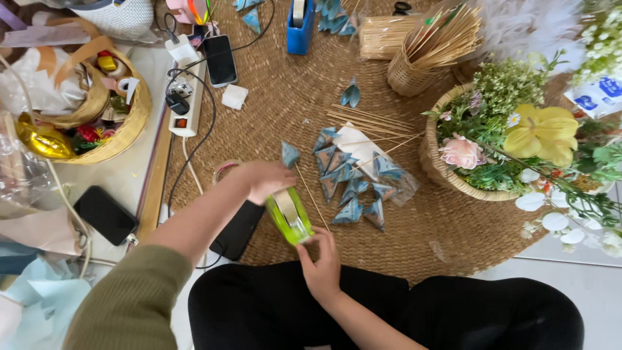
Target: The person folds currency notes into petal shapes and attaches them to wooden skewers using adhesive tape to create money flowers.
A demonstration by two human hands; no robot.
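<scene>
Tape dispenser held between two hands over the woven mat.

Green and see-through, it sits near the mat's front edge, above the person's black lap. The left hand grasps its top and also pinches a thin wooden stick with a folded blue paper piece at its tip. The right hand touches its lower end with the fingertips. Just beside, toward the mat's centre, lies a clear bag with more blue folded pieces. At the mat's right edge stands a basket of flowers; at the far edge, a blue box. A white packet with blue label lies at the far right.
</scene>
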